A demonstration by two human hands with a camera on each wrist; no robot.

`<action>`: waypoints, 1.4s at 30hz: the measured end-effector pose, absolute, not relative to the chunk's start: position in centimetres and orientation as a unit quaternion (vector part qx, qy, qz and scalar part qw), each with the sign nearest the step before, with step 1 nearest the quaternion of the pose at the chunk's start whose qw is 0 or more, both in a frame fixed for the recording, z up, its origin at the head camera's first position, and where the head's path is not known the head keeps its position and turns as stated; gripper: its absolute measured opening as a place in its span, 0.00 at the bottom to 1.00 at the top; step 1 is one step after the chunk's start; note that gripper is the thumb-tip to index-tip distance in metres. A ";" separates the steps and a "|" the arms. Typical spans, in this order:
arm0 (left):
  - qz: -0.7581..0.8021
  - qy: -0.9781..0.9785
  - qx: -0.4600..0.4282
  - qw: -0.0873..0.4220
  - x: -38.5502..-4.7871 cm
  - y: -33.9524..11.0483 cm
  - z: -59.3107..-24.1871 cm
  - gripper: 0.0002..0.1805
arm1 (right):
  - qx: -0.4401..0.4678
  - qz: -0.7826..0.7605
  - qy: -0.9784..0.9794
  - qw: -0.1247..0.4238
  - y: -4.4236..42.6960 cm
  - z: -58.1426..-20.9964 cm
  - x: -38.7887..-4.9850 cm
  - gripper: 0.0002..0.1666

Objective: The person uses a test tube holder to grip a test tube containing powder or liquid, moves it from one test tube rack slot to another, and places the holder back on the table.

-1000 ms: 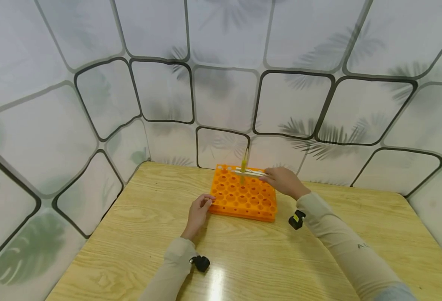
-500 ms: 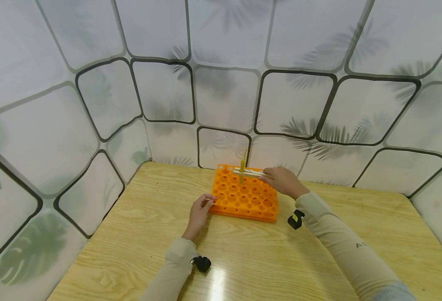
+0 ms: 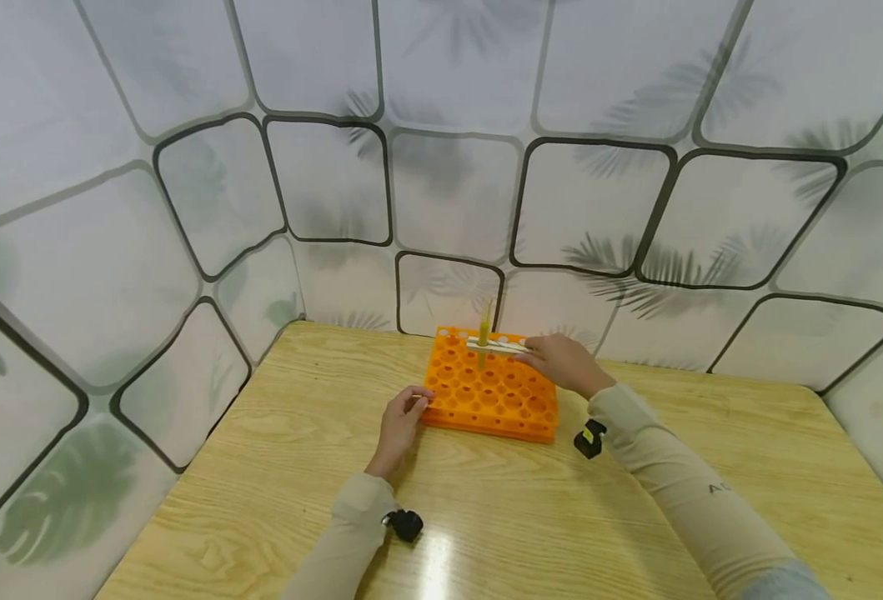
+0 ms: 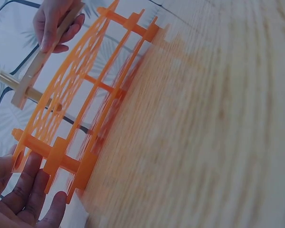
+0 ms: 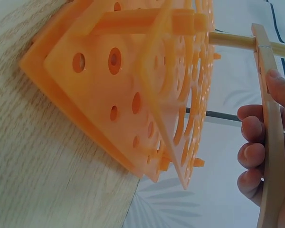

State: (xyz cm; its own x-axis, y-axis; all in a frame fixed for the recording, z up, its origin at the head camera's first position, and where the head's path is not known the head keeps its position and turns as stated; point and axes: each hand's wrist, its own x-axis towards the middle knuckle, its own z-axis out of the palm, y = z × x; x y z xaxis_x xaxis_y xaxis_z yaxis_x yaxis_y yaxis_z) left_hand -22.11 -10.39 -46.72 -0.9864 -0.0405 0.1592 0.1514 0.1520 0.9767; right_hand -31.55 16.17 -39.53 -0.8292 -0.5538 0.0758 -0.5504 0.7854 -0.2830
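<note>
My left hand (image 3: 398, 429) holds the front left corner of an orange test tube rack (image 3: 489, 427), thumb on top and fingers against the side, as the left wrist view shows. Above the rack, my right hand (image 3: 567, 365) grips a wooden test tube holder (image 5: 274, 164) by its handle. Clamped in the holder's far end is a test tube (image 3: 484, 333) with yellow liquid in it, roughly upright. The tube's rounded bottom (image 4: 57, 107) is close to the rack's top plate; I cannot tell whether it has entered a hole.
The rack stands on a light wood table (image 3: 441, 483) near its back edge. Behind rises a pale curtain (image 3: 449, 192) with dark outlines and leaf prints. Black wrist cameras sit on both sleeves.
The tube and holder have shifted slightly left over the rack and a little lower. My left hand stays at the rack's corner.
</note>
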 end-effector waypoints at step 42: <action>-0.648 -0.759 -0.007 0.065 -23.2 -10.5 -48.8 0.12 | -0.296 -0.166 0.941 0.022 16.1 -41.8 -32.2 0.17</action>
